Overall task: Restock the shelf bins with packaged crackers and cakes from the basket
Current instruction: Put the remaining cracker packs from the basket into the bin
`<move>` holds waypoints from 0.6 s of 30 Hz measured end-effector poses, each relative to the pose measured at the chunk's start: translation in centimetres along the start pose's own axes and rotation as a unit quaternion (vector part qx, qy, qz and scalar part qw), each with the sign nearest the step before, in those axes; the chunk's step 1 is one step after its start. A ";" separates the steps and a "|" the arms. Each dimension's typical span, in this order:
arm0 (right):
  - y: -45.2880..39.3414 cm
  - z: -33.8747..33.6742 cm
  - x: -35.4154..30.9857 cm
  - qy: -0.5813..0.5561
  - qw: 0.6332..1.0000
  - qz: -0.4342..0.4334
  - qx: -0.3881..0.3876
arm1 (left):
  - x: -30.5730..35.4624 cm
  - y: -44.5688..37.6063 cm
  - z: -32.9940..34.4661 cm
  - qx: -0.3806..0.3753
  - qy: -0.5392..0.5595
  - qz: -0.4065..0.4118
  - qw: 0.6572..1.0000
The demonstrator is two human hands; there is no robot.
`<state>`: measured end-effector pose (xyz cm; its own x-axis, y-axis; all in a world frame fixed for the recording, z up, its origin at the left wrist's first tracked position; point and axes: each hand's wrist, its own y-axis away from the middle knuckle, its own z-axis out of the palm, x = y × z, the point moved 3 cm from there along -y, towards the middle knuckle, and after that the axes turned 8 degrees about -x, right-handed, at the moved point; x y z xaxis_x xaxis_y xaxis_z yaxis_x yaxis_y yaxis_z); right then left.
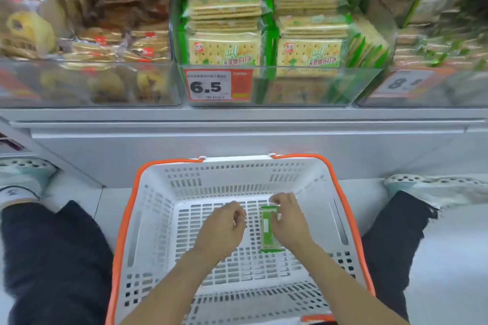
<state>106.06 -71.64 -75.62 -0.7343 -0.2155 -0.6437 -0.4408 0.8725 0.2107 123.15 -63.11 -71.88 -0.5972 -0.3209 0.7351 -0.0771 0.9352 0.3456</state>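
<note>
Right-hand grip (286, 221) closes on a slim green-wrapped cracker packet (269, 229), held on edge just above the slatted floor of a white plastic basket with orange rim (126, 221), seemingly the last item left to lift out. The left hand (223, 229), loosely curled and holding nothing, hovers beside it, likely to steady the packet. Above, a clear plastic shelf bin (317, 87) of matching green cracker packs, tagged 6.5, looks the probable destination; the neighbouring bins' contents are blurred.
</note>
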 end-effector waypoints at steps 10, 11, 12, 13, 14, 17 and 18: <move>1.6 10.8 6.5 0.213 0.859 0.243 -0.397 | -6.6 6.2 7.4 -0.195 0.065 -0.154 0.966; 1.8 10.9 6.1 0.208 0.871 0.252 -0.366 | -6.7 6.2 7.2 -0.190 0.078 -0.158 0.966; 1.8 11.0 5.8 0.195 0.886 0.261 -0.330 | -6.8 6.2 7.0 -0.181 0.088 -0.163 0.966; 1.9 10.9 5.4 0.172 0.896 0.274 -0.303 | -7.0 6.1 6.7 -0.170 0.097 -0.168 0.966; 1.8 10.8 5.0 0.139 0.903 0.286 -0.288 | -7.2 6.1 6.6 -0.164 0.104 -0.174 0.965; 1.5 10.3 3.4 0.003 0.912 0.306 -0.274 | -7.6 6.1 6.2 -0.158 0.126 -0.192 0.960; 1.4 9.9 2.7 -0.048 0.912 0.303 -0.273 | -7.7 6.1 6.1 -0.154 0.131 -0.195 0.960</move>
<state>108.59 -66.71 -84.31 -0.8909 0.2967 -0.3439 -0.1797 0.4650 0.8669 122.39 -53.99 -78.99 -0.3471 -0.7017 0.6222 0.0105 0.6605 0.7508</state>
